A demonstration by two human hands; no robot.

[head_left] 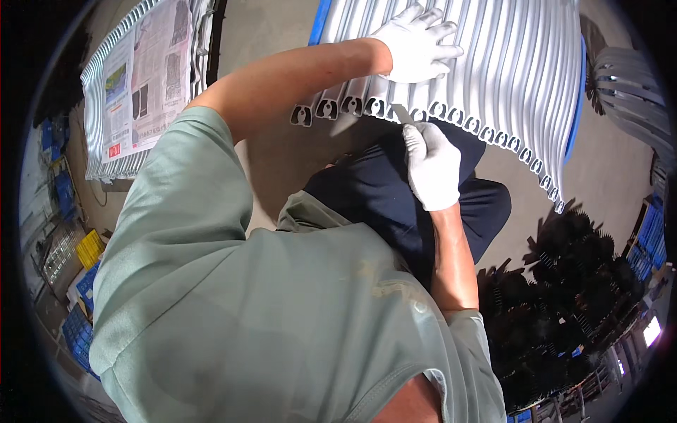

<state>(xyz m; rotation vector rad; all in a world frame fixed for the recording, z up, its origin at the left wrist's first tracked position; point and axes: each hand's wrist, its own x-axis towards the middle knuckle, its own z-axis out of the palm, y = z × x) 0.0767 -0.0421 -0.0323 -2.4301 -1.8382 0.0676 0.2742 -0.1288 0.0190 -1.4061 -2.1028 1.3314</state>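
Note:
My left hand, in a white glove, lies flat with fingers spread on a row of silvery metal profiles. These lie side by side, and their hollow cut ends face me in a curved line. Closed in its white glove, my right hand grips a flat grey file-like tool. The tool's tip reaches up to the profile ends near the middle of the row, below my left hand. Its lower part is hidden in my fist, and I cannot tell if the tip touches metal.
A blue edge shows beside the profiles. At the left stands another stack of profiles with newspaper on top. Dark, toothed-looking parts are heaped at the lower right. More silvery strips hang at the right. A yellow crate stands far left.

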